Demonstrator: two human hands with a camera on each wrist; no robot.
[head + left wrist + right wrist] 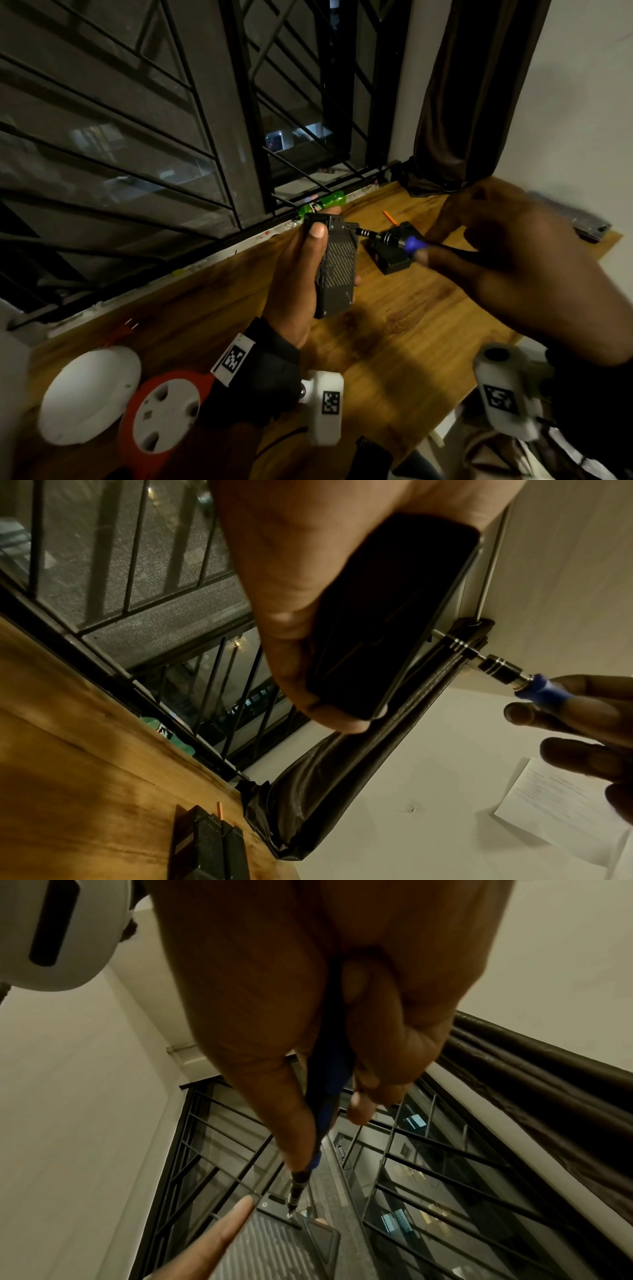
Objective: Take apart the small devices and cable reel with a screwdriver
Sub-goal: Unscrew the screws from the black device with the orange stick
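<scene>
A wooden worktop (394, 335) with warm grain runs under a barred window (137, 120), a dark curtain (472, 92) hanging at its far corner. Above the worktop's middle, the left hand (298, 274) has its grip wrapped around a slim black device (337, 267) with a ribbed face, held upright. The right hand (513, 260) pinches a blue-handled screwdriver (407, 241), tip set at the device's top end. A red-and-white cable reel (164, 414) lies at the near edge.
</scene>
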